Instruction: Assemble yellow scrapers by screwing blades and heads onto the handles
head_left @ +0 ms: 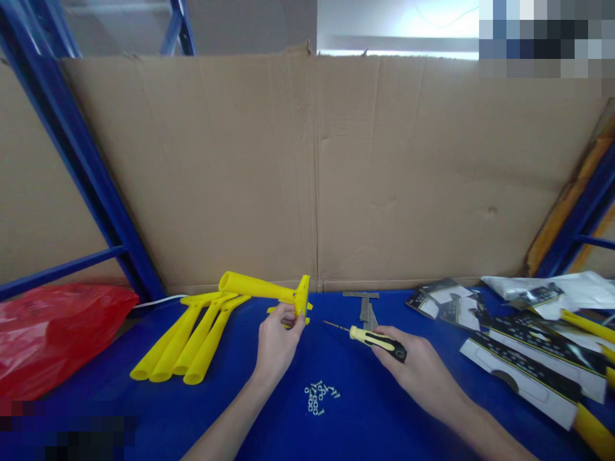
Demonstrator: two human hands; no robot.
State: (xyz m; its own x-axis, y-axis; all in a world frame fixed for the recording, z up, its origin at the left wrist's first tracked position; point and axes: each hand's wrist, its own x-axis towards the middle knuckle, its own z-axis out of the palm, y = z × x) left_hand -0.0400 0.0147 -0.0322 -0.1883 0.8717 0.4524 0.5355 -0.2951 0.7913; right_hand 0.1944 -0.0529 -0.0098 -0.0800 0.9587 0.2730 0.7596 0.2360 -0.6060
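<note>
My left hand (281, 336) grips a yellow plastic scraper handle (257, 286) by its T-shaped head, the hollow tube pointing left. In my right hand (418, 365) is a screwdriver (377, 339) with a cream and black grip; its tip points left, a short gap away from the yellow head. Below and between the hands lies a small pile of screws and nuts (316, 397). Several similar yellow handles (192, 346) rest side by side at the left. Flat grey metal blades (366, 309) lie behind the screwdriver.
A red plastic bag (57, 333) sits at the far left. Black and white packaging cards (523, 378) and a clear plastic bag (576, 288) cover the right side. A cardboard sheet (307, 173) stands behind the blue table (259, 429), between blue metal posts (106, 186).
</note>
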